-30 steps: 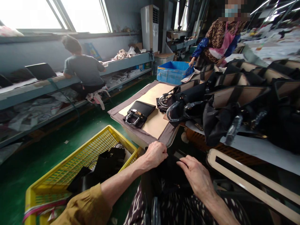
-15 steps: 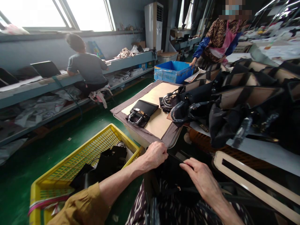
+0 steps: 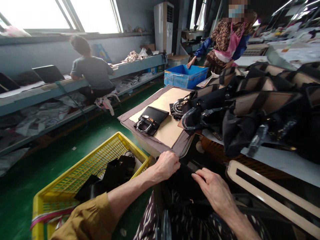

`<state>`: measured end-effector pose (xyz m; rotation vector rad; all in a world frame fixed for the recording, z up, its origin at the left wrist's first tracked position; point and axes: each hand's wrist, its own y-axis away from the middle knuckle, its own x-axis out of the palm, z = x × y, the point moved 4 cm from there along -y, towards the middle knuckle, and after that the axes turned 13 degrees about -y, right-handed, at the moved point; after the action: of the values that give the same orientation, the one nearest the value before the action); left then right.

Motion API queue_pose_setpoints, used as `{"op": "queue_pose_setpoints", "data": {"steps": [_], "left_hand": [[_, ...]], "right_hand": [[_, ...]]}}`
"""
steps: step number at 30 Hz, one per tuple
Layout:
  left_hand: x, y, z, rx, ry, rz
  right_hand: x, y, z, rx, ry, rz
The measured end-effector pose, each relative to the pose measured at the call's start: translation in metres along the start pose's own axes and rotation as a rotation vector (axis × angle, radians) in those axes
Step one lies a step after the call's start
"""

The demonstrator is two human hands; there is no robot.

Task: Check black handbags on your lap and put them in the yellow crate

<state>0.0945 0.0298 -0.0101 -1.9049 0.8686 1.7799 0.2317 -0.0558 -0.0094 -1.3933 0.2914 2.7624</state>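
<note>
A black handbag rests on my lap, its lower part dark against my patterned clothing. My left hand is closed on the bag's upper edge at the left. On the right side of that edge, my right hand pinches it between thumb and fingers. Between the two hands a small greyish patch shows near the bag's opening. Ahead of my hands, a finished-looking black handbag with wrapped handles lies flat on a padded board.
At left stands a yellow basket holding black pieces. Many black bags crowd the right table. A pale slotted frame lies close on my right. A co-worker touches a blue crate; another person sits at the left bench.
The co-worker at the back has shifted left, a hand now over the blue crate's far edge. My hands and the handbag between them have hardly moved.
</note>
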Motion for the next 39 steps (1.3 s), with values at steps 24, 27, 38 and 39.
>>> {"op": "queue_pose_setpoints", "data": {"steps": [24,27,38,39], "left_hand": [[-0.003,0.003,0.000,0.107,0.032,0.015],[-0.003,0.006,0.003,0.155,0.056,-0.009],[-0.005,0.007,0.002,0.183,0.080,-0.038],[-0.005,0.007,0.001,0.181,0.080,-0.038]], "right_hand": [[0.016,-0.019,0.005,-0.123,0.227,-0.010],[0.016,-0.020,0.003,-0.148,0.171,0.014],[0.017,-0.021,-0.001,-0.169,0.163,0.010],[0.017,-0.021,-0.001,-0.166,0.169,0.007]]}}
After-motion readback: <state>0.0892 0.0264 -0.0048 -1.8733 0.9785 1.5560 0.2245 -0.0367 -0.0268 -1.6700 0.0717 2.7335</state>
